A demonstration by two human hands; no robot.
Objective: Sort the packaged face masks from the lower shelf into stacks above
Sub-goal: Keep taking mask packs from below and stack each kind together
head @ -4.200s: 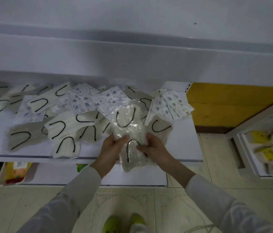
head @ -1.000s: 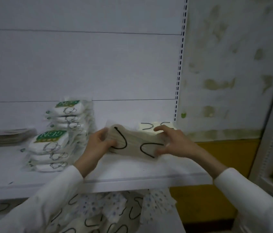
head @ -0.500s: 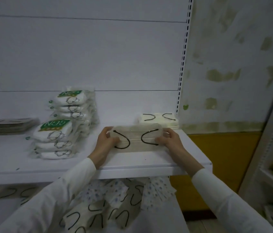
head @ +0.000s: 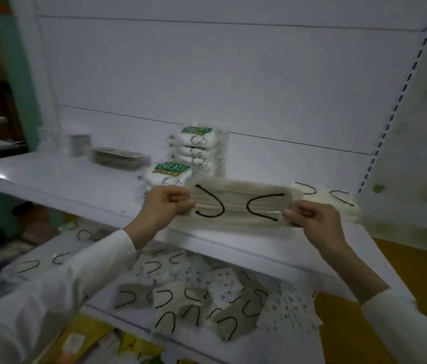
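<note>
So, dead centre of the frame there's one packaged mask (head: 241, 206), cream coloured with black ear loops in a clear wrapper, held flat and sideways over the front part of the upper shelf (head: 62, 177). The left hand (head: 166, 203) has its fingers curled in and pinches the left end of the pack, and the right hand (head: 312, 219) does the same on the right end, so both have a tight grip on it. Can't honestly tell if the pack's bottom edge is touching the shelf or just above it. Just behind the right hand, at centre right, sits a low stack of matching cream masks (head: 322, 200) with the same black loops, right beside the perforated upright (head: 391, 114). Behind the left hand there's a front N95 stack (head: 173, 174) with green labels, and a taller N95 stack (head: 199, 148) further back against the white panel. Further left on that shelf is a flat grey stack (head: 118, 157), pretty blurry. Along the bottom of the frame, the lower shelf (head: 128, 317) has a loose pile of masks (head: 194, 298): cream and grey ones with black loops mixed in with white ones with a blue print, all overlapping. Both arms are in white sleeves, and there's a yellow panel (head: 417, 271) at lower right.
</note>
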